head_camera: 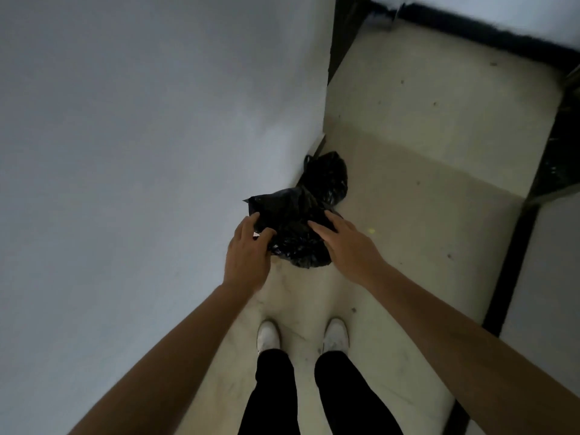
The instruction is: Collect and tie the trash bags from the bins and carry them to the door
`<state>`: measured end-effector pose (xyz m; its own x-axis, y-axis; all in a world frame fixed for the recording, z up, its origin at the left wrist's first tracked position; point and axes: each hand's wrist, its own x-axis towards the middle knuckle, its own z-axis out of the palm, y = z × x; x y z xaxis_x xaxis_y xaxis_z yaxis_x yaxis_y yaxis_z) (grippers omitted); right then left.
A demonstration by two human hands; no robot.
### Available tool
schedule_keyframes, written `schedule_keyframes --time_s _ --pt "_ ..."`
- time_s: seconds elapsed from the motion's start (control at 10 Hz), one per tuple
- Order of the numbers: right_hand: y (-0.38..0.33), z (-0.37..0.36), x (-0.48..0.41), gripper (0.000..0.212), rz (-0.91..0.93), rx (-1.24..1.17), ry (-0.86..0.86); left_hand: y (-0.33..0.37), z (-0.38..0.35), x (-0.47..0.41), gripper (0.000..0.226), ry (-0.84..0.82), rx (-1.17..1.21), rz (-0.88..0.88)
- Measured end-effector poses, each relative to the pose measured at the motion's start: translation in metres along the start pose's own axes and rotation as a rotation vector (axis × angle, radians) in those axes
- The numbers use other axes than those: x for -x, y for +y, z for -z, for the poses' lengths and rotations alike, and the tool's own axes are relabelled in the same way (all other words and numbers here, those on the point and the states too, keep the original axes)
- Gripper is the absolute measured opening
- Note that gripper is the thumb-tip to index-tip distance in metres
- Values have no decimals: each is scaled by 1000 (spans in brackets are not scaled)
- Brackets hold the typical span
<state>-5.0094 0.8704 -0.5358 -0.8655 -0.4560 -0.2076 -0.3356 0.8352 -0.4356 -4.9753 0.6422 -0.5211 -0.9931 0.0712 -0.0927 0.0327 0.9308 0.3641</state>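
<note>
A black trash bag (292, 233) lies on the pale floor close to the wall, just ahead of my feet. My left hand (248, 249) grips the bag's left edge, with fingers and thumb curled around the plastic. My right hand (345, 243) rests on the bag's right side, its fingers fairly straight. A second black trash bag (329, 177) sits right behind the first, touching it and against the wall's corner.
A grey wall (141, 152) fills the left side. Pale floor (423, 183) stretches ahead and right, bordered by a dark baseboard (508, 262). Something dark and shiny (561, 158) shows at the right edge. My white shoes (301, 335) stand behind the bags.
</note>
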Motion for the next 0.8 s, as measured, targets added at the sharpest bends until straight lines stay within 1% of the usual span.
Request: schedule_keyframes --time_s 0.2,0.3,0.4,0.5,0.6,0.7,0.8 --pt "55 -168 -44 49 -157 -132 -194 -83 -157 -13 29 -180 42 113" --pt "73 -250 -57 47 -195 -169 -292 -122 -229 -10 35 -292 31 168" --pt "84 -321 -71 46 -221 -213 -342 -160 -292 -7 36 -342 21 212" --pt "92 -378 -88 45 -273 -255 -357 -192 -341 -9 37 -342 47 262" --pt "103 -428 -97 43 -346 -276 -319 -214 -382 -6 38 -285 62 320" --pt "108 -455 -99 44 -434 -307 -322 -223 -406 5 38 -296 81 376" --pt "108 -459 -94 44 -446 -303 -278 -225 -409 19 47 -305 104 394"
